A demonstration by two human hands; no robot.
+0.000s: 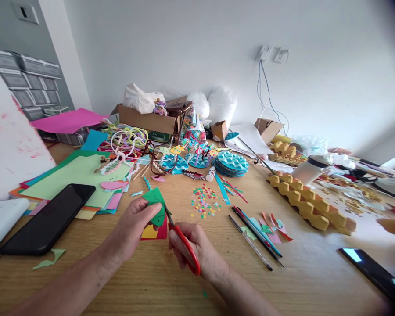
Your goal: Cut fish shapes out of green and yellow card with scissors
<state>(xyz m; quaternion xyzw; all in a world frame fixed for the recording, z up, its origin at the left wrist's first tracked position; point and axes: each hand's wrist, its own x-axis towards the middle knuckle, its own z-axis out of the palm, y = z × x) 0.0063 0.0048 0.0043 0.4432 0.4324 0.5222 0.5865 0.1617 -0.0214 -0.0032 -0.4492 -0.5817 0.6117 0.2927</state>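
Observation:
My left hand point(136, 219) pinches a small piece of green paper point(155, 199) between thumb and fingers, with dark drawn lines on it. In my right hand point(197, 245) are red-handled scissors point(186, 245), their blades at the right edge of the green paper. How far the blades are apart I cannot make out. Below the green piece, a red and yellow paper point(156, 232) lies on the table, partly covered by my left hand. Small round confetti point(206, 199) in several colours is spread just beyond my hands.
A black phone point(49, 219) and stacked coloured paper point(69, 180) lie left. Right are pens point(256, 237), paper scraps point(274, 228), a yellow egg carton point(303, 202) and another phone point(371, 272). Blue scalloped discs point(230, 164) and a cardboard box point(145, 119) stand behind. Another person's hand point(393, 226) shows far right.

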